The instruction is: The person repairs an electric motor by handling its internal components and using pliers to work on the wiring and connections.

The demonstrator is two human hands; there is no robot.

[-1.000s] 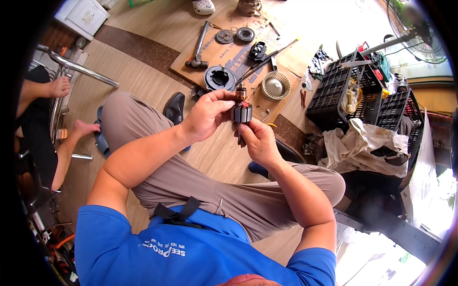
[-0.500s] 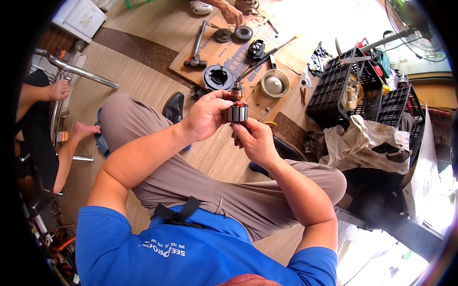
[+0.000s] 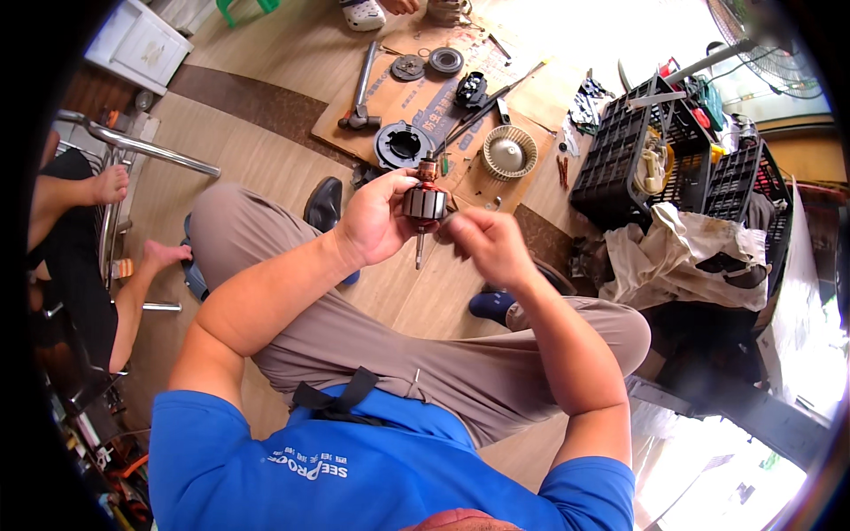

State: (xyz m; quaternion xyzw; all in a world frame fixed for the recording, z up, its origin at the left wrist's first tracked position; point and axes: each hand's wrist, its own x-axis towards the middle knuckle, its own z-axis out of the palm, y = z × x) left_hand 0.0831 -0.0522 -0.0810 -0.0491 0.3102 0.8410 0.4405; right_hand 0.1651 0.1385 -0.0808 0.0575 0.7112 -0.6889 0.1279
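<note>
My left hand (image 3: 376,217) grips a motor armature (image 3: 425,202) with a dark laminated core, red windings and a copper commutator at its upper end. Its bare metal shaft points down toward me. Just right of the core is my right hand (image 3: 487,243), fingers curled in and a little blurred; whether something small is pinched there is hidden. Beyond my hands, on a flattened cardboard sheet (image 3: 350,146), lie a round black motor housing (image 3: 403,143), a cream blower wheel (image 3: 509,152), a black plastic part (image 3: 472,89) and two round discs, one dark (image 3: 407,68), one grey (image 3: 445,60).
A hammer (image 3: 361,102) rests on the cardboard's left side. Black crates (image 3: 615,150) with parts and a cloth (image 3: 682,257) stand at the right, near a fan (image 3: 766,53). Another person's feet (image 3: 111,184) are by a metal chair (image 3: 142,133); a co-worker's hand (image 3: 400,5) shows at the top.
My right hand has come off the armature's lower end and moved right, baring the shaft. The armature shifted slightly left in my left hand. The co-worker's hand drew back from the discs.
</note>
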